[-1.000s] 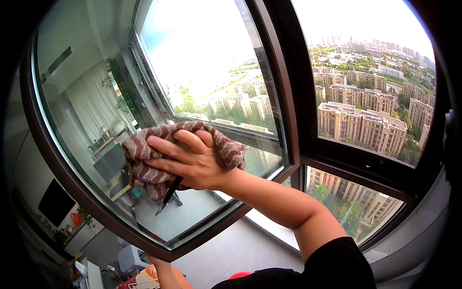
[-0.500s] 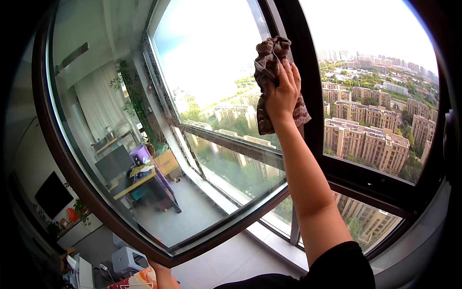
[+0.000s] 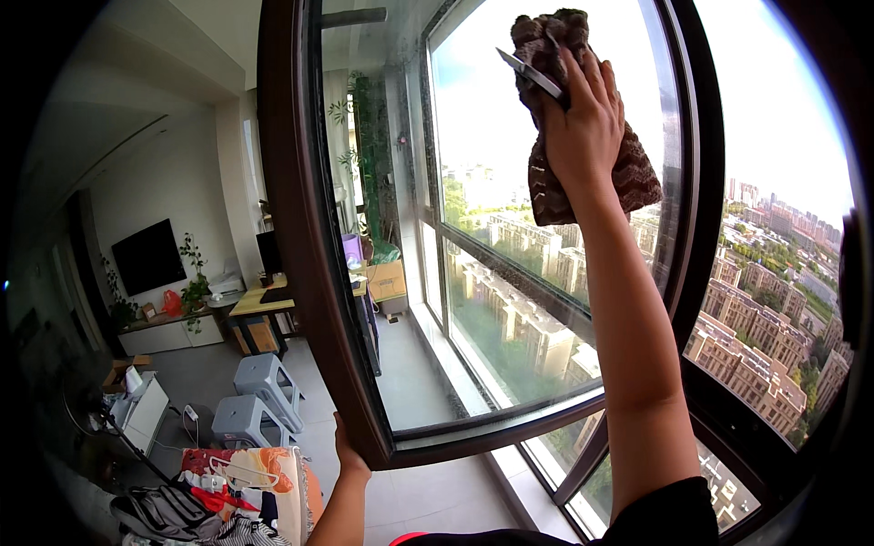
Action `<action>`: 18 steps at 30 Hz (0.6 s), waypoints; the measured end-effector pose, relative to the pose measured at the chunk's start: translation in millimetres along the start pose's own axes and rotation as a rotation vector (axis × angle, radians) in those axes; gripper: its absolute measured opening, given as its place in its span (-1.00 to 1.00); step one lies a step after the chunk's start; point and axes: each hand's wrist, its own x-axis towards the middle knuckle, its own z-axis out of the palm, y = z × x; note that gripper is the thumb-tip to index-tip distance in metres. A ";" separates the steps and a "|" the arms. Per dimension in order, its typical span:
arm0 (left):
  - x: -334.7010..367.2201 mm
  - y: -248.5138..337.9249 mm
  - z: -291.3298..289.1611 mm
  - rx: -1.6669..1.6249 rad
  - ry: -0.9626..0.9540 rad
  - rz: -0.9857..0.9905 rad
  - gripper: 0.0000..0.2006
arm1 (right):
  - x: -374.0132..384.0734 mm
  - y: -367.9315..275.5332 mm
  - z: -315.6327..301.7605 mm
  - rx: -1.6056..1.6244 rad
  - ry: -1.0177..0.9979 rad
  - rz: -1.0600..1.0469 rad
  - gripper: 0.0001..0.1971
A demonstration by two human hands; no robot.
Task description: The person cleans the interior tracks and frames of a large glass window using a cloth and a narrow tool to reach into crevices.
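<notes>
- Here is the landmark: a dark-brown-framed glass window sash, stood open at an angle.
- Closest in, at the sash's bottom left corner, the frame is touched by the bare left hand; its fingers are partly hidden, so how tightly it is closed cannot be told.
- Up at the sash's upper right, a brown fabric cloth with paler wavy stripes is held against the pane under the bare right hand, fingers nearly straight and close together. A slim, pointed grey blade-like tool is gripped there too, jutting leftward.
- And progress? The wiping looks to be under way: the upper right is covered by cloth, the rest left uncovered. What has been cleaned cannot be told; a faint haze seems to be left at the pane's upper left.
- Beyond the sash's lower left, a mixed heap of clothes is seen, then two grey plastic stools.
- Farthest out, beige apartment blocks are spread below, right of the sash.
</notes>
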 end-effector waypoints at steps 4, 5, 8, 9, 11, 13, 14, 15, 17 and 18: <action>-4.9 2.6 17.0 0.027 0.013 -0.035 -0.51 | 0.3 -92.8 11.4 0.232 -0.047 -0.186 -0.46; -1.5 -0.6 17.3 0.014 -0.024 -0.039 -0.50 | -4.3 -107.7 9.8 0.263 -0.078 -0.229 -0.46; 9.7 -6.7 8.3 0.015 -0.076 -0.042 -0.51 | -25.6 -130.8 5.3 0.432 -0.100 -0.334 -0.50; 12.0 -4.6 7.9 0.017 -0.090 -0.042 -0.51 | -35.6 -132.8 0.6 0.452 -0.147 -0.341 -0.51; 13.9 2.0 7.6 0.027 -0.116 -0.050 -0.51 | -58.8 -133.4 -20.3 0.463 -0.279 -0.354 -0.51; 12.7 9.7 5.9 0.019 -0.156 -0.052 -0.50 | -93.7 -131.8 -39.5 0.536 -0.384 -0.370 -0.53; 10.9 15.7 5.8 0.013 -0.175 -0.050 -0.50 | -114.5 -132.2 -50.2 0.562 -0.411 -0.398 -0.57; 6.8 18.8 11.6 0.037 -0.169 -0.047 -0.47 | -136.3 -130.0 -63.6 0.556 -0.460 -0.430 -0.61; 14.5 2.3 9.5 -0.023 -0.204 -0.087 -0.45 | -197.3 -115.1 -82.7 0.571 -0.573 -0.488 -0.66; 15.7 -1.4 14.2 -0.057 -0.231 -0.101 -0.43 | -218.0 -105.7 -93.9 0.608 -0.608 -0.542 -0.67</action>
